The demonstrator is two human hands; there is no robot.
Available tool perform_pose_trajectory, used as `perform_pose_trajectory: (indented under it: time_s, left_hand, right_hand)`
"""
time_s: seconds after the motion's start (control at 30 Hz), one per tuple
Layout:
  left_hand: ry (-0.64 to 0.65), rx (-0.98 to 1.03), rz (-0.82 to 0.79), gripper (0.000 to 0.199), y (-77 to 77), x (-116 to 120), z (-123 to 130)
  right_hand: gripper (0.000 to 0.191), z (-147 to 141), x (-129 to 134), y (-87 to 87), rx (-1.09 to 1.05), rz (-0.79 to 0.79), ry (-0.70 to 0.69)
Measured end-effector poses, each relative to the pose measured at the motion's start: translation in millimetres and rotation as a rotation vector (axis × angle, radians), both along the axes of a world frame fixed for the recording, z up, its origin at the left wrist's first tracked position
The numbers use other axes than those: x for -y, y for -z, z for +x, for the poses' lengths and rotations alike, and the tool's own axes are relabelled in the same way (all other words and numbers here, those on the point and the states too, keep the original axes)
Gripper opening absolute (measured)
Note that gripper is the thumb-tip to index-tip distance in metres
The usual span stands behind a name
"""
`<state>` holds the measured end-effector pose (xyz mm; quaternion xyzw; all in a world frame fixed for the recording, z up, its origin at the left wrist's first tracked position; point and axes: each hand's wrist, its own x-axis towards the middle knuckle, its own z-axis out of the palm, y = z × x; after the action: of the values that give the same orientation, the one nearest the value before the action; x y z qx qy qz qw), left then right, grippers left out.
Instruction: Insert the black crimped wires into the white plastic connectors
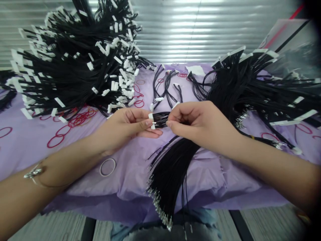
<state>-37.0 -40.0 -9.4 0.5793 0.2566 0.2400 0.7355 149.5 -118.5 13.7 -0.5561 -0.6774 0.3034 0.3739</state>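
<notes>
Work surface: a crumpled lilac sheet (130, 180) spread over a grey slatted bench (50, 227). Lying directly on the sheet: a large heap of black wires with white connectors (67, 67) at upper left, a second black wire bundle (233, 90) at right, short loose black wires (167, 87) between them, scattered thin red rubber bands (80, 118), and one pale rubber band (107, 158) near the front.

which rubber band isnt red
The pale one, lying alone on the purple sheet just below the left wrist; every other band in view is red.
</notes>
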Motion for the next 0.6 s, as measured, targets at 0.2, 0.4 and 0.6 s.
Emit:
perform_pose_trajectory:
  time_s: [0.2,0.4,0.6]
  left_hand:
    - [-0.005,-0.035,0.028,0.007,-2.3,3.2,0.4]
    - [-0.005,-0.066,0.086,0.009,-0.2,1.5,-0.6]
    - [0.002,-0.060,0.140,0.009,1.4,1.3,-1.7]
  right_hand:
    - [0.008,1.4,-3.7,-2.5,0.099,0.057,0.075]
    - [0.006,1.8,-2.6,-1.1,0.154,0.082,0.094]
    - [0.008,0.0,0.4,-0.8,0.192,0.119,0.124]
